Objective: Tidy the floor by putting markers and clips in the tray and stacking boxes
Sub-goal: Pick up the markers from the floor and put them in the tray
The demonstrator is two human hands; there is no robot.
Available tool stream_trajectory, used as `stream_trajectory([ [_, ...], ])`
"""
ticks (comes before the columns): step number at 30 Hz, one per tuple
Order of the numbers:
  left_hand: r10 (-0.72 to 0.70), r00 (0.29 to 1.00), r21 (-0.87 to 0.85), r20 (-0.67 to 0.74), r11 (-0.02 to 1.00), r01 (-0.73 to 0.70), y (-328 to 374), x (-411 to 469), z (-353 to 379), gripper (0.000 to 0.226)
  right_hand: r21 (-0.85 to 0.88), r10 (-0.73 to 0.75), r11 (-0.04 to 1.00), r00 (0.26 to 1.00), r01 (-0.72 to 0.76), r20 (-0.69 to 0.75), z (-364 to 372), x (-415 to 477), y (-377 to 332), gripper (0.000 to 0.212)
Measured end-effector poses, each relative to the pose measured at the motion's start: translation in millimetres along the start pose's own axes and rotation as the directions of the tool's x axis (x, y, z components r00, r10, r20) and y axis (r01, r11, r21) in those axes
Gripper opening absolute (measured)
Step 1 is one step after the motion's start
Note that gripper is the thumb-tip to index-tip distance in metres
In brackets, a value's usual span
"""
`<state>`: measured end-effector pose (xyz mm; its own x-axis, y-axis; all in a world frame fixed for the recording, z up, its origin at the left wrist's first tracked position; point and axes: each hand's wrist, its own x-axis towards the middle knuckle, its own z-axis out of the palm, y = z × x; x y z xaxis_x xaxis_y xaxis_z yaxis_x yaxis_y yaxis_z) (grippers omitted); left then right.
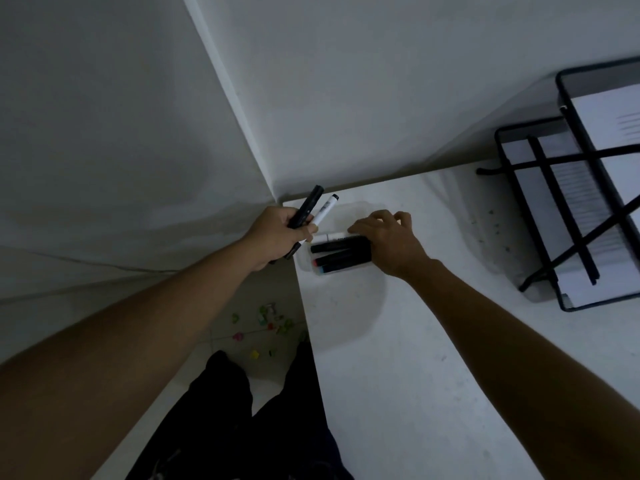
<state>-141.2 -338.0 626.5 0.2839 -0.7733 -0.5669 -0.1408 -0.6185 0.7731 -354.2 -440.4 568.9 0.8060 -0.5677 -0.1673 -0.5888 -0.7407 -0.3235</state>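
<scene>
A clear plastic tray sits near the left back corner of a white table. Inside it lie several markers, black ones with coloured ends and a white one. My right hand rests on the tray's right side, fingers over the markers; whether it grips one I cannot tell. My left hand hovers just left of the tray and holds a black marker and a white marker, tips pointing up. Small coloured clips lie scattered on the floor below the table edge.
A black wire document rack with white papers stands at the table's right back. White walls meet in a corner behind the tray. My dark-trousered legs stand on the floor beside the table's left edge.
</scene>
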Motion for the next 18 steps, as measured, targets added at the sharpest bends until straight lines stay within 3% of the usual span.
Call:
stream_trajectory([
  [3, -0.001, 1.000, 0.031, 0.002, 1.000, 0.001, -1.0, 1.4, 0.4, 0.026, 0.071, 0.032, 0.997, 0.999, -0.030, -0.024, 2.7, 0.9, 3.3, 0.036],
  [6, 0.030, 0.999, 0.068, 0.016, 0.997, -0.031, 0.6, 2.7, 3.3, 0.027, 0.289, 0.171, 0.950, 0.973, -0.120, -0.157, 1.2, -0.4, 2.8, 0.037],
  [9, 0.081, 0.995, 0.151, 0.063, 0.984, -0.089, 4.1, 5.2, 7.6, 0.028, 0.466, 0.175, 0.884, 0.957, -0.050, -0.230, -11.1, 2.1, -2.0, 0.037],
  [13, 0.117, 0.981, 0.317, 0.156, 0.935, -0.162, 11.8, 14.3, 18.3, 0.026, 0.410, 0.069, 0.912, 0.978, 0.019, -0.199, -15.2, 4.2, -2.9, 0.041],
  [18, 0.221, 0.964, 0.480, 0.148, 0.836, -0.265, 20.0, 23.7, 33.3, 0.018, 0.222, 0.123, 0.973, 0.962, -0.068, -0.245, -5.0, -1.7, 9.6, 0.013],
])
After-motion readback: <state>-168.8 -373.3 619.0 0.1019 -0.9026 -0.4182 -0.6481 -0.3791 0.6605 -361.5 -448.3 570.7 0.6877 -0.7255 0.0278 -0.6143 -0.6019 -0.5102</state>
